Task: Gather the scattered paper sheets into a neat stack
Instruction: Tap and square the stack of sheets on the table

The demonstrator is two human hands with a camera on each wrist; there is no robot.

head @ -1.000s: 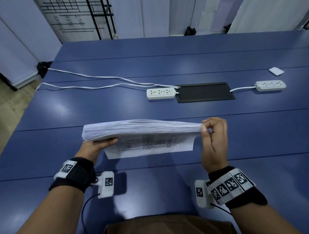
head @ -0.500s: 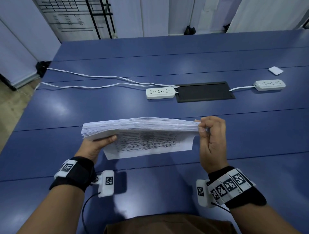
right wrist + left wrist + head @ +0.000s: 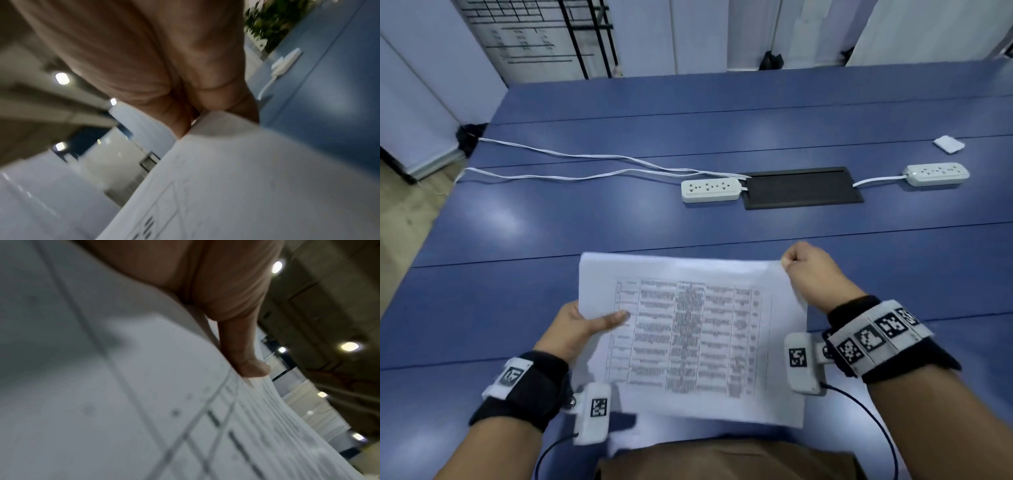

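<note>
A thick stack of white paper sheets (image 3: pixel 691 329) with a printed table on its top page is tilted up toward me above the blue table (image 3: pixel 619 222). My left hand (image 3: pixel 582 325) grips the stack's left edge, thumb laid across the top page. In the left wrist view that thumb (image 3: pixel 246 356) presses on the fanned sheet edges of the stack (image 3: pixel 123 402). My right hand (image 3: pixel 811 274) pinches the stack's far right corner with curled fingers. The right wrist view shows the same pinch on the stack's corner (image 3: pixel 216 129).
Two white power strips (image 3: pixel 710 189) (image 3: pixel 936 174) lie further back on either side of a black cable hatch (image 3: pixel 803 187), their white cords (image 3: pixel 585 164) trailing off to the left. A small white pad (image 3: pixel 948 144) sits far right. The table's left edge drops to the floor.
The stack was held edge-on and level; it is now tipped up so its printed top page faces me, and it sits closer to my body. Both hands keep their hold.
</note>
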